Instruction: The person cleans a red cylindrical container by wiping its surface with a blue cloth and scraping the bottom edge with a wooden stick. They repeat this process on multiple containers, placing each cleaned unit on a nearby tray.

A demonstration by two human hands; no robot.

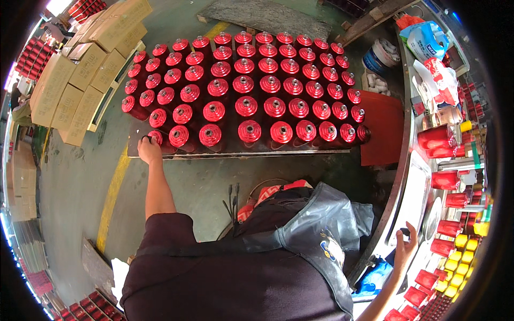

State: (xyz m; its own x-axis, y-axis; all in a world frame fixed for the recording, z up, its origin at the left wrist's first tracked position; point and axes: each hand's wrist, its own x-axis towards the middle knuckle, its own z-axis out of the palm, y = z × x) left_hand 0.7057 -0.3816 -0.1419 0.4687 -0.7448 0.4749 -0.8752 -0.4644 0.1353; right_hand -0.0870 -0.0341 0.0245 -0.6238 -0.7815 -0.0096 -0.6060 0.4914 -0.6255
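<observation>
My left hand point(150, 150) is at the near left corner of a low dark board point(241, 154), its fingers curled on the top of a glossy red vessel point(156, 136). Something black shows at its fingertips, too small to name. Rows of similar red vessels point(249, 128) stand upright on the board, each with a stepped, domed top and a small clear tip. To the right, my right hand point(406, 246) is raised over a workbench point(413, 192), thumb and finger apart. A dark patch point(405, 232) lies between them; I cannot tell whether it is held.
Red cylindrical cups point(435, 137) and yellow pieces point(457, 257) line the bench side. Cardboard cartons point(86, 66) are stacked on a pallet at left. A bucket point(380, 55) and a red sheet point(381, 128) are beyond the board's right end. People are partly visible at far left.
</observation>
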